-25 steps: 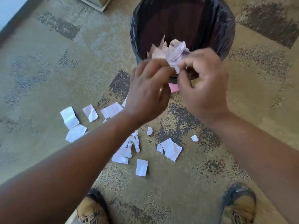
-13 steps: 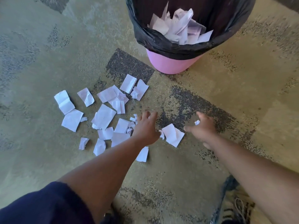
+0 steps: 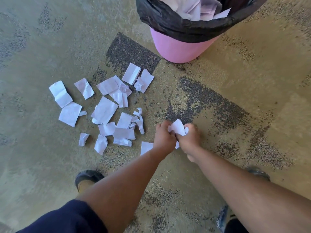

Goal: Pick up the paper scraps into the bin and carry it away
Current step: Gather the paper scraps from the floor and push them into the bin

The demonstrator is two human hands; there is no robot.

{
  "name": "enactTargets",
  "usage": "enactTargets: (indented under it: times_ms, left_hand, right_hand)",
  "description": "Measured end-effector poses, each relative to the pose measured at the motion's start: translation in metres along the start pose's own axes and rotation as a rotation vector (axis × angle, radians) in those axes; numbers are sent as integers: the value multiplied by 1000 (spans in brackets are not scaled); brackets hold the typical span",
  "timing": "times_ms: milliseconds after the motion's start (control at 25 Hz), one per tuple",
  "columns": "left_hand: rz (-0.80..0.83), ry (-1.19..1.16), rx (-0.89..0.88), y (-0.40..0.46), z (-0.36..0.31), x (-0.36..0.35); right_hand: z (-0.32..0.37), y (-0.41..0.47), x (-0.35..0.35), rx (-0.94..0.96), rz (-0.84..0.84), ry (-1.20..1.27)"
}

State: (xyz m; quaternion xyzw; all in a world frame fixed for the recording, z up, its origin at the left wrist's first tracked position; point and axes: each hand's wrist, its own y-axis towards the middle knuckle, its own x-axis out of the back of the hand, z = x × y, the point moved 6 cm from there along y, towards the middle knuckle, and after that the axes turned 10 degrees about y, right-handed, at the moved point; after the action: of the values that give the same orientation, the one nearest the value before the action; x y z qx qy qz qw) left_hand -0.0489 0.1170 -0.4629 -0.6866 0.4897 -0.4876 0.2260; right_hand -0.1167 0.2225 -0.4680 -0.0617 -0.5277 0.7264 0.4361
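- Head view, left hand [image 3: 164,137]: low over the carpet [image 3: 244,91], fingers curled round a crumpled white paper scrap [image 3: 177,128].
- Right hand [image 3: 189,138]: touching the left, fingers curled on the same scrap from the opposite side.
- Loose paper scraps [image 3: 105,110]: scattered flat on the carpet, left of the fingers; one piece lies partly under the left wrist.
- Bin [image 3: 178,46]: pink, black liner [image 3: 168,19] folded over its rim, standing beyond the fingers, well apart; white paper inside.
- Shoes [image 3: 87,177]: near the frame's bottom, behind both forearms.
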Motion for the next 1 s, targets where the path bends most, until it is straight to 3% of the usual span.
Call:
enactTargets:
  times_ms: [200, 400, 560, 640, 720, 760, 880, 1000]
  left_hand:
    - [11, -161, 43, -16, 10, 9]
    - [-86, -173, 47, -38, 36, 46]
    - [-19, -206, -56, -43, 44, 73]
    - [-177, -88, -91, -36, 54, 103]
    - [-373, 164, 35, -27, 82, 134]
    - [-393, 219, 167, -21, 101, 145]
    - [-256, 78, 405, -10, 143, 155]
    - [-197, 240, 419, -10, 148, 144]
  right_hand:
    - [-3, -13, -21, 69, 166, 196]
    - [12, -43, -50, -44, 501, 404]
    - [30, -44, -69, 39, 417, 348]
    - [42, -41, -71, 88, 335, 275]
    - [56, -37, -71, 158, 239, 139]
    - [63, -34, -74, 197, 206, 51]
    - [81, -29, -95, 299, 266, -231]
    - [89, -18, -114, 316, 310, -329]
